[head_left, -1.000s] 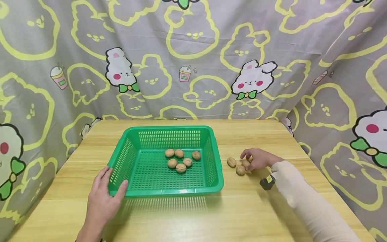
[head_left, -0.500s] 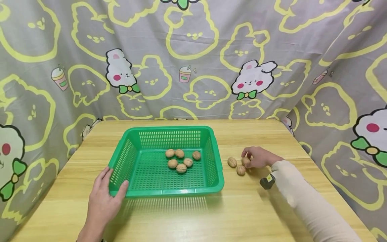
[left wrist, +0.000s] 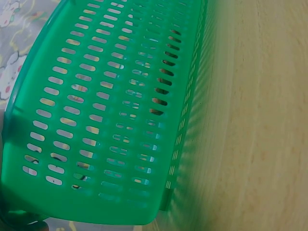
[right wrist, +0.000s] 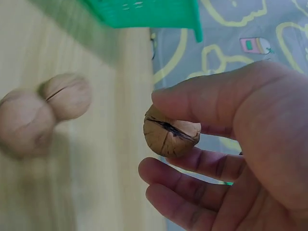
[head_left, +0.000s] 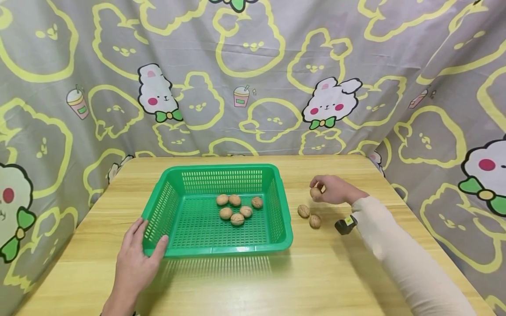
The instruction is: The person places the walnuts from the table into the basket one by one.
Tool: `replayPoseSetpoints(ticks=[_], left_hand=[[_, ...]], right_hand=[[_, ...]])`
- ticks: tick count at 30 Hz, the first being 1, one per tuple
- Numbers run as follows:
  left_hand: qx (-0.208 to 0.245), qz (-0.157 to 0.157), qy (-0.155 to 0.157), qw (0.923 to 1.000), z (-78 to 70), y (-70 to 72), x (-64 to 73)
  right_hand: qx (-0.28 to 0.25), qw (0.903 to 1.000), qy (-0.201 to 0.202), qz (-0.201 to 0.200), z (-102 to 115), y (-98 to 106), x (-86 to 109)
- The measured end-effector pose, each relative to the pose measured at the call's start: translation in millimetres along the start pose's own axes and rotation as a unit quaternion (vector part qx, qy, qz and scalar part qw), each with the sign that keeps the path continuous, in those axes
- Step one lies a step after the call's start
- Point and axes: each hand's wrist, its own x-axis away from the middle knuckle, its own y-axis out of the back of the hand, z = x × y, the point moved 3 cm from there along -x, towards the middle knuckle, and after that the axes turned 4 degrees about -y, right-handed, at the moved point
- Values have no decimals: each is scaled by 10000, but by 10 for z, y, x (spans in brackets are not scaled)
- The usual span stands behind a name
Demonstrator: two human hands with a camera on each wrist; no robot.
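Note:
My right hand (head_left: 336, 189) pinches a brown walnut (head_left: 316, 193) between thumb and fingers, raised off the table. The right wrist view shows a dark crack across this walnut (right wrist: 171, 132). Just below the hand lie two more walnuts, one nearer the basket (head_left: 303, 211) and one to its right (head_left: 315, 221). A green slotted plastic basket (head_left: 285, 210) stands at the centre-left with several walnuts (head_left: 237, 219) inside. At its front left corner, my left hand (head_left: 136, 261) holds the rim, thumb on the front edge and fingers along the left side.
Everything sits on a light wooden table (head_left: 253, 285). A grey curtain (head_left: 272, 52) with cartoon rabbits surrounds it at the back and sides. A small black device (head_left: 345, 225) hangs at my right wrist.
My right hand has picked up one walnut from the group of three and moved it up and slightly left. The left hand and basket have stayed in place.

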Motion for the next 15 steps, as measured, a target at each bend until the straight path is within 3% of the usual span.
replayPoseSetpoints(ticks=[15], left_hand=[[-37, -47, -17, 10000, 22, -16, -11]], right_hand=[[-65, 9997, 135, -192, 450, 250, -200]])
